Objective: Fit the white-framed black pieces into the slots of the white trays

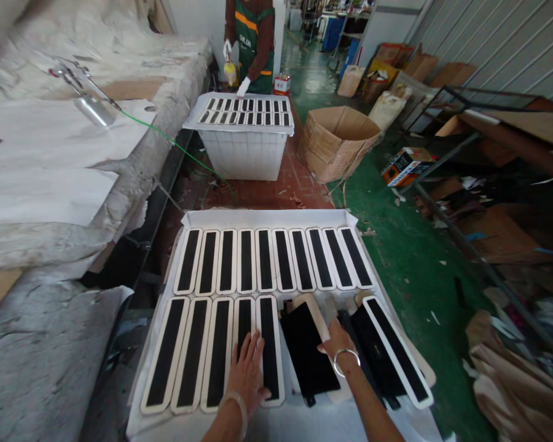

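My left hand (246, 371) lies with its fingers spread over white-bordered black strips (270, 344) in the near row. Bent at the fingers, my right hand (338, 341) closes on the edge of a cream panel (313, 310); its fingertips are partly hidden. A wide black piece (308, 350) lies tilted against that panel, beside my thumb. To the right, another black piece (378, 356) lies under a slanted white-bordered strip (399, 350). A far row of similar strips (246, 261) stands side by side on the white-covered surface (267, 218).
A spray gun (92, 104) with a green hose rests on the covered bench (166, 110) at left. Ahead, a person (253, 43) in white gloves stands behind a white bin (244, 150) topped with strips. A cardboard box (336, 138) and metal rack (470, 227) stand right.
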{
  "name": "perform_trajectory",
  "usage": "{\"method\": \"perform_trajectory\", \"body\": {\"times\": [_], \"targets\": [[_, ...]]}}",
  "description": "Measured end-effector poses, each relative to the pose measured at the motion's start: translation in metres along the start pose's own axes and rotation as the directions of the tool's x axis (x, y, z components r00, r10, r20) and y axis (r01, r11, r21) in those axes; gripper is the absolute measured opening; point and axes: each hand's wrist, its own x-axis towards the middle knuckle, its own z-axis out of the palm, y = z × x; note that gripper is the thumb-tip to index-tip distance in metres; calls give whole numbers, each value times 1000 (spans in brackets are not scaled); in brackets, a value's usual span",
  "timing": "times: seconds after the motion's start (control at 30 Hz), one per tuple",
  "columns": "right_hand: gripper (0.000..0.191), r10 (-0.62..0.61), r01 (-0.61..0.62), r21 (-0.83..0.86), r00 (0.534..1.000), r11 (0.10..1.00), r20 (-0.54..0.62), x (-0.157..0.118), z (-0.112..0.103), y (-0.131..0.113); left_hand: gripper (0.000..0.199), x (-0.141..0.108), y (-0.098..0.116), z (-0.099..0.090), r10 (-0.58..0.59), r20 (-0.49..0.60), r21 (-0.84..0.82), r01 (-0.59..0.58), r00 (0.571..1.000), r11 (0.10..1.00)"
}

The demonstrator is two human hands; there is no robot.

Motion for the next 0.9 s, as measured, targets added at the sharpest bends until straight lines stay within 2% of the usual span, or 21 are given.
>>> {"method": "perform_trajectory", "body": {"times": [0.1,0.2,0.27,0.3,0.37,0.4,0.43,0.47,0.5,0.53,0.57,0.6,0.63,0.67,0.7,0.73,0.83,0.9], "targets": [[17,-101,100,27,993,995,56,-13,-18,-7,102,0,0,-3,2,6,-10,-1,1000,1000],[17,-189,189,12,981,982,39,-48,-43,-20,102,0,0,-7,13,30,-12,-13,999,1000],[22,-301,295,-84,951,952,-72,-74,-56,-22,101,-2,1,-12,18,40,-12,-17,999,1000],[26,-396,369,-170,903,914,-166,-85,-59,-19,101,-2,2,-15,16,45,-12,-16,999,1000],[29,-589,480,-352,728,803,-352,-98,-51,-4,100,-5,6,-23,6,57,0,-6,998,1000],[30,-652,501,-425,647,754,-394,-100,-41,6,100,-6,8,-28,-4,65,14,3,998,1000],[32,-679,503,-464,616,729,-399,-100,-27,18,100,-7,12,-35,-13,77,34,11,997,999],[37,-678,498,-477,639,724,-362,-98,-10,31,100,-9,15,-41,-23,93,55,18,995,998],[45,-663,497,-480,693,723,-281,-95,8,42,100,-10,19,-48,-33,113,75,25,993,997],[47,-566,440,-422,789,793,-241,-92,26,50,100,-11,22,-55,-44,135,94,31,990,995],[49,-438,376,-277,873,884,-213,-90,41,56,99,-12,26,-62,-56,156,109,39,986,993],[46,-277,266,-77,938,961,-210,-87,55,57,99,-13,29,-68,-66,173,121,45,983,992],[42,-106,134,136,974,982,-199,-85,64,54,98,-13,31,-72,-72,183,131,48,981,990],[42,44,14,308,983,951,-180,-81,70,46,98,-13,34,-75,-71,192,139,45,979,989],[48,171,-88,422,972,902,-162,-77,73,35,97,-14,35,-77,-69,199,148,39,978,988],[57,262,-164,471,953,867,-151,-71,73,21,96,-14,37,-78,-67,205,158,34,977,987],[78,457,-341,484,878,806,-144,-46,65,-31,94,-13,39,-75,-56,199,186,18,978,982],[80,560,-438,475,815,763,-148,-30,60,-63,93,-13,39,-71,-49,179,197,13,983,980]]}}
